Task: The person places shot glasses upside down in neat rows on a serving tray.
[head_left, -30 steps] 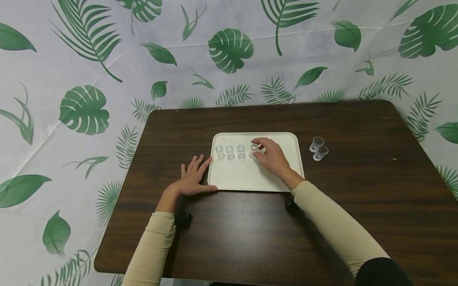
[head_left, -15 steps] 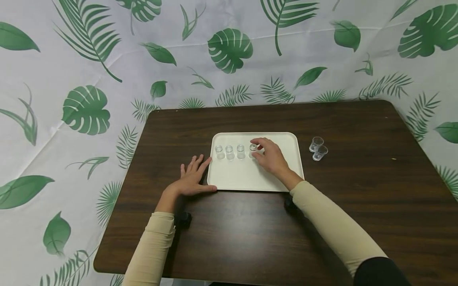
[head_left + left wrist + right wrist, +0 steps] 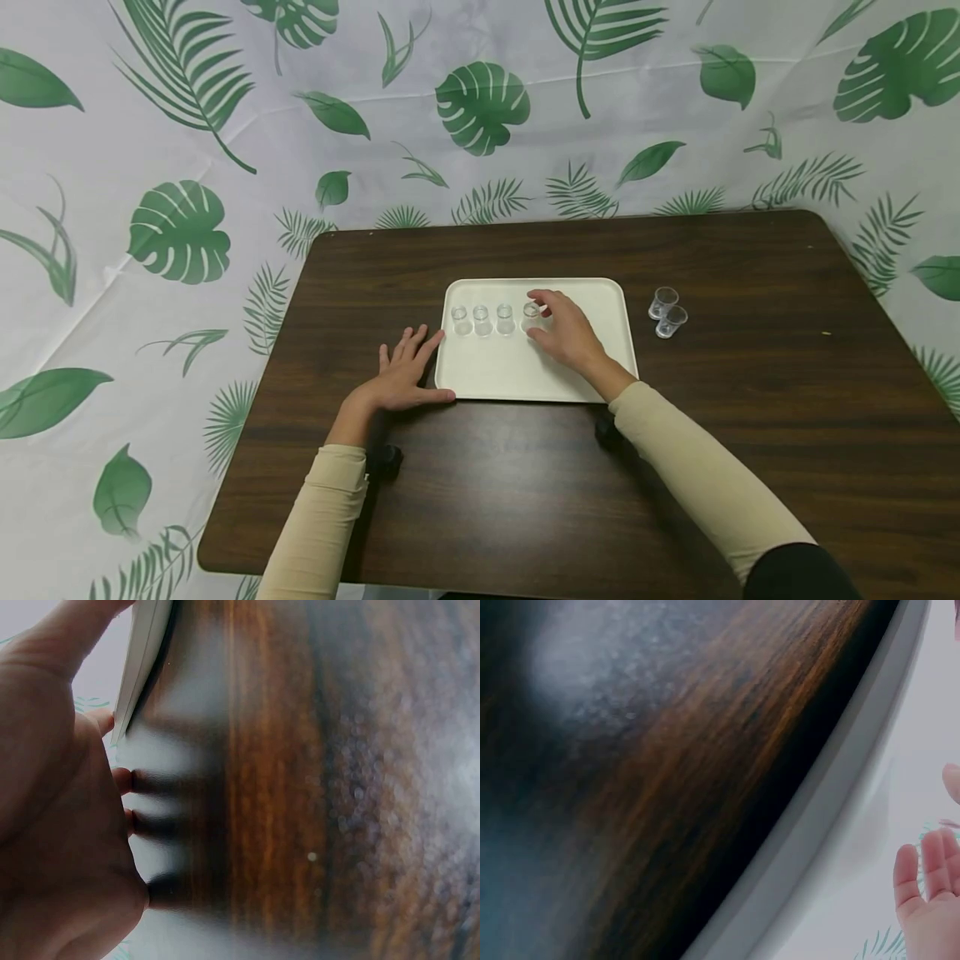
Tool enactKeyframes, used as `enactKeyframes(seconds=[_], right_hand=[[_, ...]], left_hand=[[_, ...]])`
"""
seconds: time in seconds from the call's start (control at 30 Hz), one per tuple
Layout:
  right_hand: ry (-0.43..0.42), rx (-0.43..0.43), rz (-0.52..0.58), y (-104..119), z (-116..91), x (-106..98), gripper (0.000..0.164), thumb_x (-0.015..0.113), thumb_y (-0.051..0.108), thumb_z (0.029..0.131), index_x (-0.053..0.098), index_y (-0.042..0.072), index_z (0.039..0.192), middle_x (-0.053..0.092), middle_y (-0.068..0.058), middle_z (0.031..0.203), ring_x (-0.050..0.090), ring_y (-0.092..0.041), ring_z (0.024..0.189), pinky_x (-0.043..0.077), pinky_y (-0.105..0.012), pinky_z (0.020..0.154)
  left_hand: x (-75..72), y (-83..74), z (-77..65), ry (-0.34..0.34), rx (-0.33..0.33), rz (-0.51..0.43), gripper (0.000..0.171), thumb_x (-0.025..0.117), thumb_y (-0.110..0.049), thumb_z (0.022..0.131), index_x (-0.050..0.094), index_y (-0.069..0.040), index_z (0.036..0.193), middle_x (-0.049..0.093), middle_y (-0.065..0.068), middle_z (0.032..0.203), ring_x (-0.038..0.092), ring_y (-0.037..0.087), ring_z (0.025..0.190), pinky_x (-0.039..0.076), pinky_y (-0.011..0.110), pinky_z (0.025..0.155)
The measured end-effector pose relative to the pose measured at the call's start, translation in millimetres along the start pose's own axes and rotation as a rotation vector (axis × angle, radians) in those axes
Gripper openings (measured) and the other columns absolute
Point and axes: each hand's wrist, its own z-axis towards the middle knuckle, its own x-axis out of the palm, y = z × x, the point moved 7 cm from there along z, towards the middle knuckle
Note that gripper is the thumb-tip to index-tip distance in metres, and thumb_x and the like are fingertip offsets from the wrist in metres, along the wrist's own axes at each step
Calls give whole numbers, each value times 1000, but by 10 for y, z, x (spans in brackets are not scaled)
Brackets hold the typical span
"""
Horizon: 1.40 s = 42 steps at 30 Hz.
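Observation:
A white tray (image 3: 517, 371) lies on the dark wooden table, with several small clear shot glasses (image 3: 482, 320) in a row along its back half. My right hand (image 3: 570, 332) is at the rightmost of these, a shot glass (image 3: 530, 317), its thumb and fingers spread around it with a gap showing. In the right wrist view, the fingers (image 3: 930, 874) look fairly straight and the glass is out of sight. My left hand (image 3: 401, 379) lies with spread fingers at the tray's left side, index fingertip and thumb right at the rim (image 3: 146, 664).
Two more clear shot glasses, a rear one (image 3: 663, 302) and a front one (image 3: 671, 322), stand close together on the table (image 3: 750, 375), right of the tray. A leaf-patterned cloth (image 3: 405, 150) hangs behind the table.
My right thumb has moved slightly away from the rightmost shot glass on the tray, and more of that glass shows. The glass has shifted slightly left. The left hand stays in place.

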Motion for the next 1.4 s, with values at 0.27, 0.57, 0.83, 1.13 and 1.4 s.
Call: enactKeyframes(seconds=[0.27,0.57,0.83,1.13,1.4], right_hand=[[-53,83,84,15,-131,-131,67,80,10,81,49,6,140,52,-14,127,55,-30,108,46,-44,88],[-334,103,268,54,-358,-656,60,79,6,81,54,2,135,52,-17,125,54,-34,107,48,-48,81],[-698,202,302,-206,-751,-1239,48,79,6,81,61,3,125,54,-6,114,54,-24,93,43,-20,70],[-705,481,191,-695,-1042,-1429,64,81,18,79,52,11,135,45,-2,121,47,-19,99,36,-21,76],[-434,583,179,-1074,-1083,-1336,75,77,22,85,40,4,147,46,-16,142,49,-33,117,39,-24,76]], left_hand=[[-20,-13,-18,-2,-2,14,106,65,-64,84,4,-24,160,-5,13,164,-13,35,148,-10,69,107],[-24,-26,-30,-2,6,13,105,66,-63,84,5,-22,160,-5,15,163,-12,36,148,-9,70,106],[-36,-59,-35,-5,5,11,105,66,-62,84,6,-21,160,-4,15,163,-12,37,148,-10,70,106],[-26,-19,-32,-8,-7,22,106,66,-64,84,5,-22,160,-4,15,163,-12,36,148,-9,70,106],[-26,-24,-37,0,-12,13,106,66,-64,84,4,-23,160,-4,15,163,-13,36,148,-10,69,106]])
